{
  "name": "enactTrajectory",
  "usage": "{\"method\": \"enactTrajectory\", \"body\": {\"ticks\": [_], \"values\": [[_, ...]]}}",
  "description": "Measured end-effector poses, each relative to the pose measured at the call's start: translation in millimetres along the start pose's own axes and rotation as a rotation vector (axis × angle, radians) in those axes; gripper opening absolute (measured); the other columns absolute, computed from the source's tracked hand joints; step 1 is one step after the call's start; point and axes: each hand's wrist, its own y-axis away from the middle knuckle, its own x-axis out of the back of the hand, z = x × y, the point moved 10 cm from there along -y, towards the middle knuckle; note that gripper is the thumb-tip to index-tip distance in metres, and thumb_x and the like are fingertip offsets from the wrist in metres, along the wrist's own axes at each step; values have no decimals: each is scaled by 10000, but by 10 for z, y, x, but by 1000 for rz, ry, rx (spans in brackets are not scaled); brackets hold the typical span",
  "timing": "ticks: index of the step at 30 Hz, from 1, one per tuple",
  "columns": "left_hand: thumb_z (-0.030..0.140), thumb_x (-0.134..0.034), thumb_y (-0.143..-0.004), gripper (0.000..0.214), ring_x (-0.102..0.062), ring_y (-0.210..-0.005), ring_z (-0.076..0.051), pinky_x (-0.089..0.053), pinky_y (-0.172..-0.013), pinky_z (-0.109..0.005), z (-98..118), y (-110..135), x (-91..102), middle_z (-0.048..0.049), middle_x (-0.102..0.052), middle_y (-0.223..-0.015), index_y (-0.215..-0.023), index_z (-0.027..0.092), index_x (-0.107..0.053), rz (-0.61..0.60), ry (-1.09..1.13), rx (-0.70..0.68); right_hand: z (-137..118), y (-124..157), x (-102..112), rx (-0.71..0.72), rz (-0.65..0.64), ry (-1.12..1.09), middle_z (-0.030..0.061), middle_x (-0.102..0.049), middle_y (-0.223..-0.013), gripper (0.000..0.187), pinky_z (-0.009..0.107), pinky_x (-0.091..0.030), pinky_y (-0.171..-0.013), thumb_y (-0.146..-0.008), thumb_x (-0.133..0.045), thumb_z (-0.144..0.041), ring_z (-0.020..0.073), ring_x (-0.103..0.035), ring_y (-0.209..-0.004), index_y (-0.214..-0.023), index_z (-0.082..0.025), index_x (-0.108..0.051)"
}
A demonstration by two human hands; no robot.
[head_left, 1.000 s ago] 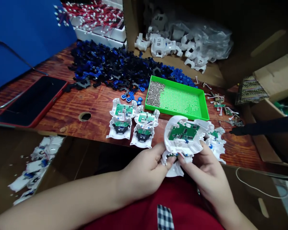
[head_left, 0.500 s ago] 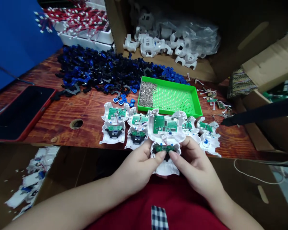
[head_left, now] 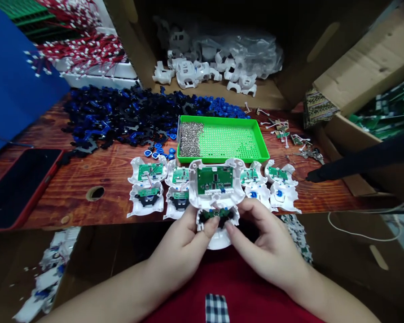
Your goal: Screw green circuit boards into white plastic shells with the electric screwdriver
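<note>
So the left hand (head_left: 185,244) pinches the lower-left edge of the white plastic two-part shell (head_left: 215,197), which is open side up with a green circuit board in its far half and a smaller board in the near one. It's held over the near edge of the wooden table (head_left: 97,166), long axis pointing away toward the green plastic tray (head_left: 259,143). The right hand (head_left: 269,251) pinches the lower-right edge.
</note>
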Motion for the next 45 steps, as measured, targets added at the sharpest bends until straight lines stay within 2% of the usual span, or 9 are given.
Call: {"method": "enactTrajectory", "body": {"ticks": [4,14,17,22,26,31,33,38,45], "values": [[357,-524,-858,409,-499,-1145,-210,-379,-953,-256,-17,-1,11,-34,-559,-1256,-1245,232,-473,18,-19,7,94,-8,-52,-77,-55,-28,-9,-515,-776,105,198,-472,-614,-833,-500,-232,98,-512,-679,-918,-225,-438],[372,-525,-850,422,-605,-806,-168,-483,-732,-239,-72,-37,-42,-27,-634,-1080,-1243,241,-444,-4,19,116,121,-45,-37,-44,-75,53,0,-553,-781,96,207,-476,-615,-848,-486,-260,103,-539,-680,-928,-217,-455],[377,-514,-853,448,-586,-689,-141,-486,-636,-227,-73,-46,-104,-14,-646,-930,-1263,235,-403,-56,64,176,99,-66,31,-10,-46,182,6,-591,-822,192,208,-489,-619,-841,-507,-278,113,-577,-715,-1022,-231,-466],[387,-493,-862,345,-557,-606,-123,-459,-643,-231,-66,-8,-164,24,-587,-649,-1121,161,-469,-169,-5,261,174,-25,187,-35,116,126,12,-578,-840,410,130,-410,-361,-795,-580,-285,121,-594,-711,-1145,-260,-366],[405,-450,-879,290,-569,-694,-125,-449,-717,-244,-32,42,-147,17,-588,-678,-1006,151,-510,-240,-88,255,99,-29,152,79,110,93,-19,-562,-812,418,194,-503,-536,-825,-543,-221,106,-586,-686,-1161,-293,-307],[412,-453,-871,515,-590,-757,-129,-482,-711,-253,131,170,4,-23,-632,-988,-1338,235,-326,-316,-409,109,155,-149,109,35,-42,405,-18,-614,-901,187,274,-490,-657,-868,-480,-320,127,-600,-744,-1051,-310,-445],[381,-443,-880,549,-604,-792,-134,-491,-729,-258,261,200,174,-28,-611,-1107,-1383,277,-248,-263,-624,-34,207,-199,117,-1,-96,493,-12,-618,-912,177,308,-482,-686,-880,-447,-352,149,-595,-790,-1051,-304,-448],[310,-520,-854,428,-528,-1076,-203,-413,-937,-338,689,268,579,-58,-584,-1177,-1264,228,-429,72,-1133,-557,247,-299,29,-7,-201,653,17,-592,-860,157,360,-447,-741,-888,-411,-346,187,-541,-843,-992,-259,-491],[328,-522,-852,390,-491,-1145,-281,-407,-966,-476,611,183,555,-139,-580,-1185,-1187,127,-508,98,-1440,-740,260,-423,-132,10,-213,734,20,-571,-818,132,368,-410,-741,-857,-464,-321,204,-492,-828,-938,-256,-546]]}}
